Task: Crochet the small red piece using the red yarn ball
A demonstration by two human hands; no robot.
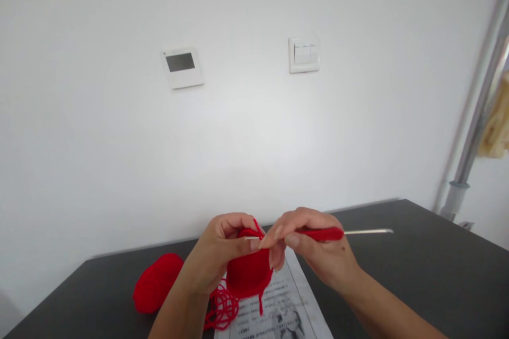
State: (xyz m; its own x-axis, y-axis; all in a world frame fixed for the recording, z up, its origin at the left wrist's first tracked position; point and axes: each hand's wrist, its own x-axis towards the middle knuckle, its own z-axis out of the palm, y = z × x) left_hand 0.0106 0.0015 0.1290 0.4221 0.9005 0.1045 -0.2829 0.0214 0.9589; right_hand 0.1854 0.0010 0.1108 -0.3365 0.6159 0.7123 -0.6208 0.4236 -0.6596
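Observation:
My left hand [217,254] is closed, pinching the top edge of a red crocheted piece [248,274] that hangs below the fingers. My right hand [314,251] is closed on a crochet hook [330,233] with a red grip and a metal shaft sticking out to the right. The hook's tip meets the red piece between my two thumbs. A strand of red yarn runs up over my left fingers. Loose red yarn [221,310] lies tangled below the piece.
A red ball of yarn [155,282] lies on the dark table [417,275] at the left. A printed paper sheet [278,312] sits under my hands. Behind are a white wall, a wall panel [182,66] and a light switch [304,54]. A metal pole [475,127] stands at the right.

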